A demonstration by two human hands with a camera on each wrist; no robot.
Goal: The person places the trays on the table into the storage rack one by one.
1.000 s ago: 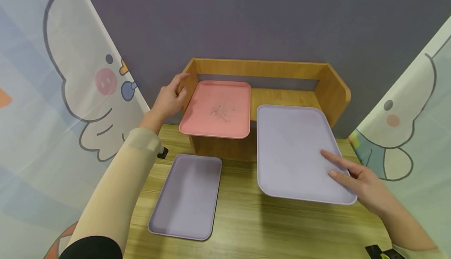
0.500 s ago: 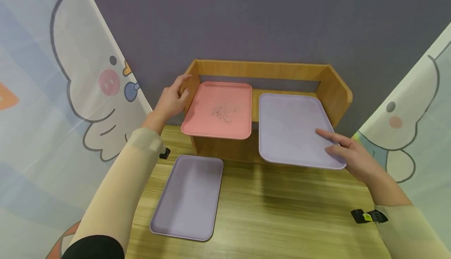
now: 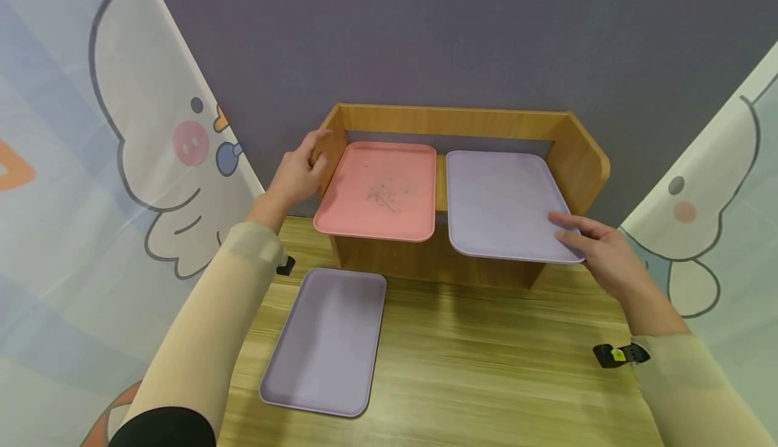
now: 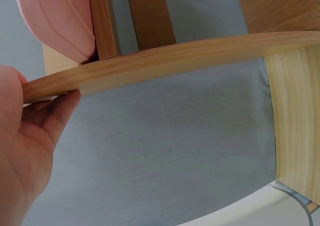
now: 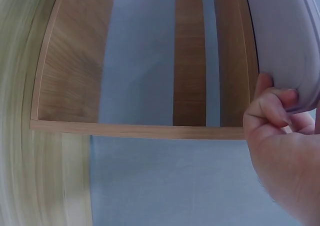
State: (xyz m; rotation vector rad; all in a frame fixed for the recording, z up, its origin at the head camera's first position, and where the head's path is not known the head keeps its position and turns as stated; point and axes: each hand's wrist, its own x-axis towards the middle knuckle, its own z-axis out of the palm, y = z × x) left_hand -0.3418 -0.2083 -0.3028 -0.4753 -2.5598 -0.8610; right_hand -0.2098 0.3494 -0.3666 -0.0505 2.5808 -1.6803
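My right hand [image 3: 608,254] holds a light purple tray [image 3: 504,204] by its right front corner, thumb on top and other fingers under it. The tray lies on the right part of a wooden shelf [image 3: 452,119], its front edge jutting out past the board. In the right wrist view, curled fingers [image 5: 272,106] show at the tray's corner. My left hand [image 3: 298,173] grips the left side panel of the shelf; the left wrist view shows that panel [image 4: 150,61] between thumb and fingers. Beside it, a pink tray [image 3: 379,190] with a dark plant print sits on the shelf's left part.
A second purple tray [image 3: 325,342] lies on the wood-grain table [image 3: 474,366], in front of the shelf's left half. A grey wall [image 3: 450,28] stands behind the shelf. Cartoon-printed cloths [image 3: 152,96] hang at both sides.
My right hand has pushed the purple tray back and inward onto the shelf, beside the pink one. The left hand has stayed on the side panel.
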